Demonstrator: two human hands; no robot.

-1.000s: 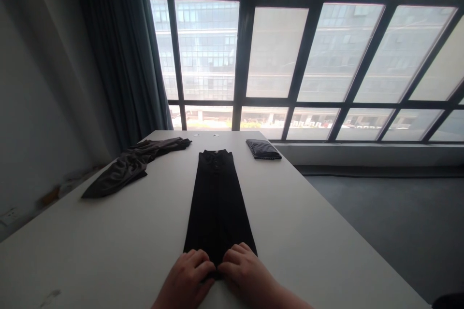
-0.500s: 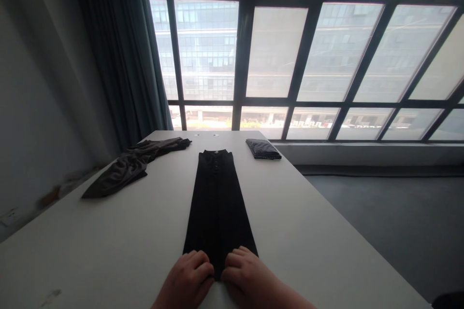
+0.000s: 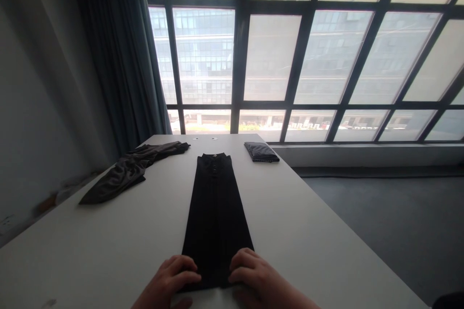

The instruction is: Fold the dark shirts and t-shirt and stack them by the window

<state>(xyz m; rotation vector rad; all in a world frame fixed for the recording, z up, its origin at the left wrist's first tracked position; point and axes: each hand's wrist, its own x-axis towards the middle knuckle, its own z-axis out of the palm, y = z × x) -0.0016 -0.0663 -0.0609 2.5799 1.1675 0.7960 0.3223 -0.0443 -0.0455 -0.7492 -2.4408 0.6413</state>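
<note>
The bare left hand point(image 3: 168, 277) and bare right hand point(image 3: 257, 273) touch the near corners of the long, flat black cloth top point(image 3: 217, 217), fingers bent; I can't tell if they grip. It lies mid-way across the smooth white table point(image 3: 308, 241), between a crumpled dark grey cloth point(image 3: 125, 176) and a folded dark, stripy-edged cloth point(image 3: 261, 151).

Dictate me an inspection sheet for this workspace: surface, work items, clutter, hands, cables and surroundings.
Surface: smooth white tabletop; small grey mark at the near left.
Work items: long, black, buttoned cloth garment, laid flat, collar at the far end.
Clutter: rumpled dark grey cloth garment on the left; folded dark garment with striped edges at the far right.
Hands: left hand and right hand at the black garment's near corners; right hand's grip unclear.
Cables: nothing seen for certain.
Surroundings: dark-framed window wall ahead, dark blue-grey curtain left, grey floor right.
</note>
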